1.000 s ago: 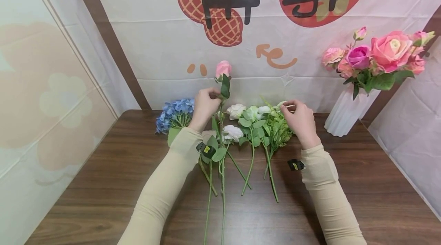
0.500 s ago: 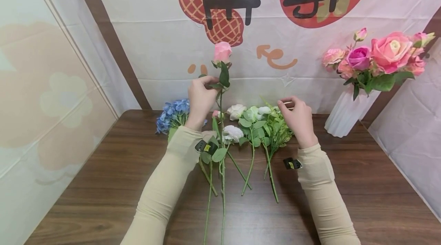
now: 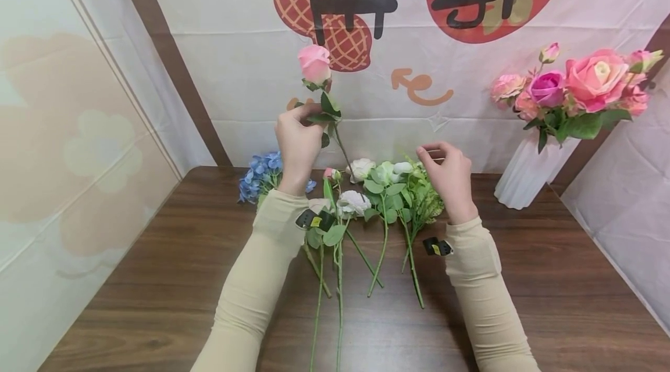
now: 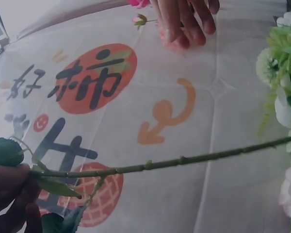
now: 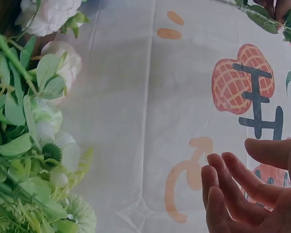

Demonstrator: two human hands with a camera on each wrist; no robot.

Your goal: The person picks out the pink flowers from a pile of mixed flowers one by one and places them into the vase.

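My left hand [image 3: 299, 142] pinches the stem of a pink rose [image 3: 314, 64] just below its bloom, among the leaves. The rose is raised above the table, its bloom tilted left and the stem [image 4: 136, 168] slanting down to the right. Its lower end overlaps a cream flower [image 3: 361, 168] in the head view. My right hand [image 3: 449, 177] hovers by the green foliage [image 3: 426, 195], holding nothing, its fingers loosely bent in the right wrist view. Between the hands lie white flowers [image 3: 354, 203] with green stems.
A blue hydrangea [image 3: 259, 177] lies at the back left, partly behind the left wrist. At the back right a white ribbed vase [image 3: 531, 171] holds pink roses [image 3: 597, 78]. Several long stems point toward the front of the brown table [image 3: 157, 279]. A printed cloth [image 3: 235, 81] hangs behind.
My left hand has lifted the pink rose upward and left, and its stem has swung from upright to slanted, its lower part off the other stems. My right hand has drifted slightly left and up.
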